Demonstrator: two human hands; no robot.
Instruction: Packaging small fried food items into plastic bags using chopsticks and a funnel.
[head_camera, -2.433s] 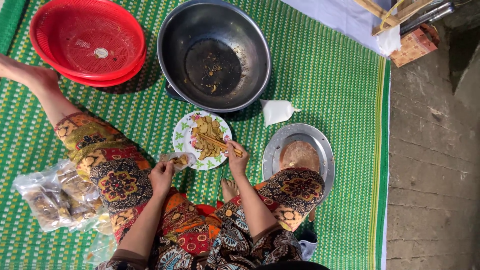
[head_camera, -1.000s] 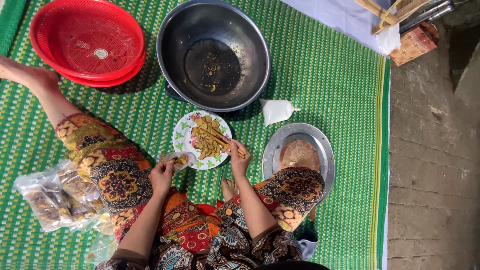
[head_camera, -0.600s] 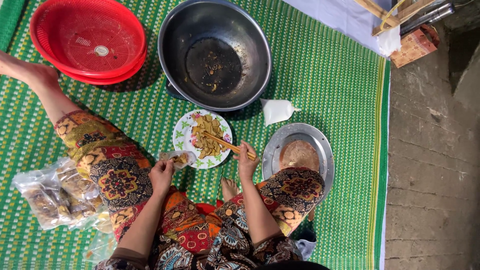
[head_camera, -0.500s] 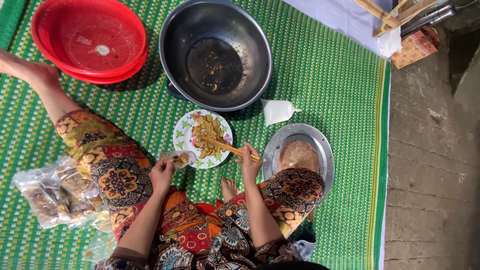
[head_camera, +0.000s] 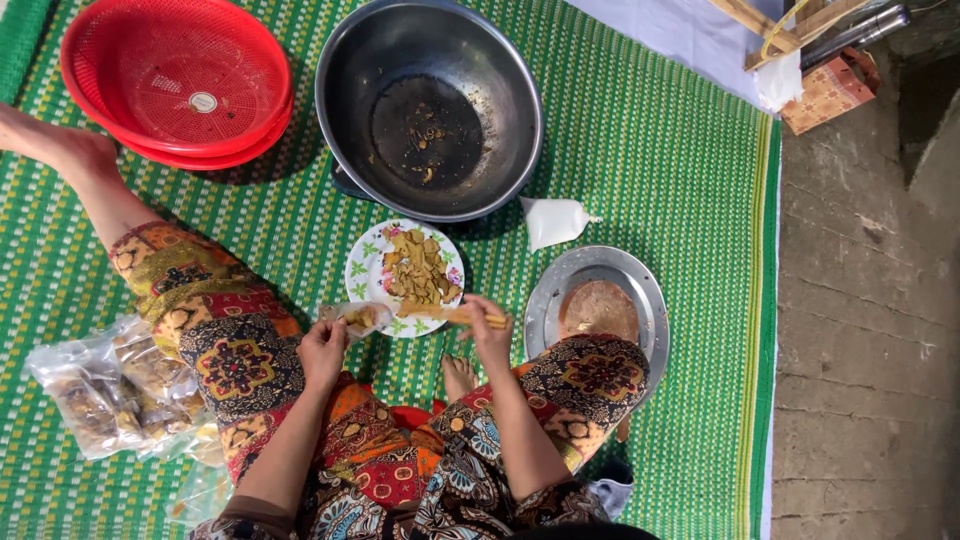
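The person sits on a green woven mat (head_camera: 650, 150) with legs folded. The left hand (head_camera: 323, 352) is closed around the mouth of a small clear bag (head_camera: 352, 317) that already has some brown pieces in it, and holds it just beside the near rim of a flowered plate (head_camera: 368, 270). The right hand (head_camera: 487, 332) grips a pair of chopsticks (head_camera: 448, 314), their tips lying over the plate's near edge, close to the heap of fried snack pieces (head_camera: 418, 268) on it.

By the look of it, the step in hand is filling the bag from the plate, piece by piece. The next move calls for pinching a piece firmly with the chopstick tips and carrying it the short way left into the bag's opening, which the left hand must keep spread.

A large metal bowl (head_camera: 430, 105) with crumbs stands beyond the plate, red baskets (head_camera: 178, 80) to its left, a metal tray (head_camera: 640, 290) by the right knee, and filled bags (head_camera: 105, 385) lie at the left.
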